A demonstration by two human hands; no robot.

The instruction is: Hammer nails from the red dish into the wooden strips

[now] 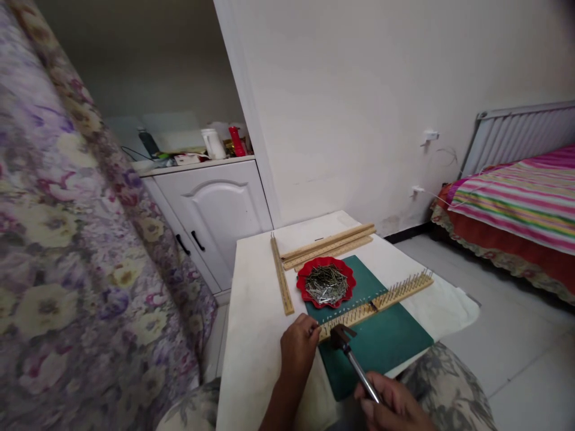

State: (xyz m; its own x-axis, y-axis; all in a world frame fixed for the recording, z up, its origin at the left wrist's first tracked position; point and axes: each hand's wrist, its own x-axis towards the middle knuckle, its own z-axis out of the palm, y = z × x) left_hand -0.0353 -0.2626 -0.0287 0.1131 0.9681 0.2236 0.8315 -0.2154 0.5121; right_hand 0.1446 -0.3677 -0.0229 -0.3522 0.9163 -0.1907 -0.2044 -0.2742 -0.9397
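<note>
My right hand [390, 402] is wrapped round the handle of a claw hammer [359, 366]. The hammer's dark head is just above the near end of a wooden strip [404, 292], which has a long row of nails standing up in it. At the strip's left end, my left hand [298, 346] has its thumb and fingers pinched together on what looks like a nail, mostly hidden by the fingers. Under the strip lies a green mat [375, 347]. A red scalloped dish [351, 276], heaped with loose nails, sits on the mat's far left part.
The white-covered table [251, 335] also bears a single wooden strip [282, 275] at the left and stacked wooden strips [330, 242] at the back. A floral curtain [112, 239] hangs left, a white cabinet [220, 209] stands behind, and a bed [521, 185] is at right.
</note>
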